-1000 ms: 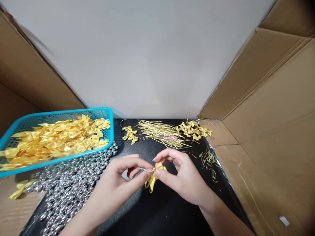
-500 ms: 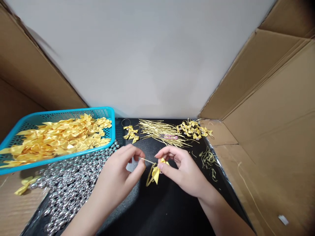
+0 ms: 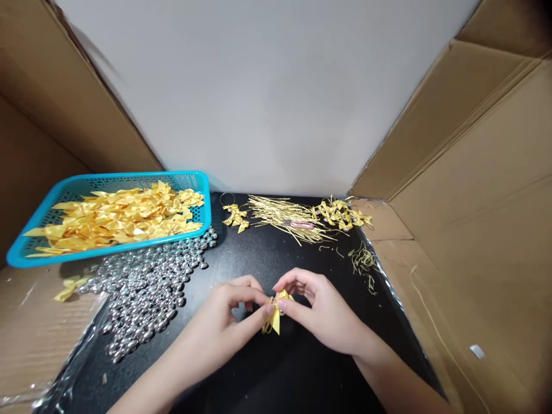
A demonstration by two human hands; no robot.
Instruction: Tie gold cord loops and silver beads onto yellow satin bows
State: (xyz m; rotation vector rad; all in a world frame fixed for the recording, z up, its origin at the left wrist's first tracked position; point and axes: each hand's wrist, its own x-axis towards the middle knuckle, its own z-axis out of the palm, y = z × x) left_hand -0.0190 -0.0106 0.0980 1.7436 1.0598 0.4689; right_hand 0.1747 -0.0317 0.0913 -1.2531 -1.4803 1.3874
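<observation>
Between my hands, above the black table [image 3: 241, 261], is a yellow ribbon bow [image 3: 276, 322] with a loop of gold cord hanging beside it. My right hand [image 3: 317, 302] pinches the bow between thumb and fingers. My left hand [image 3: 241, 307] is closed, with thumb and forefinger at the bow's left edge where the gold cord meets it; the cord's end is hidden by the fingertips. A small shiny bead seems to show by the right thumb.
At the left a blue basket [image 3: 206, 215] holds many yellow bows, with silver beads [image 3: 146, 299] spread before it. Gold cords [image 3: 280, 215] and a pink tool [image 3: 302, 225] lie behind my hands. Finished-looking bows [image 3: 340, 214] and cord scraps [image 3: 363, 260] are at the right. Cardboard walls flank the table.
My left hand has moved right, from pulling the cord out straight to the bow's edge. My right hand keeps its hold on the bow. The view has tilted slightly.
</observation>
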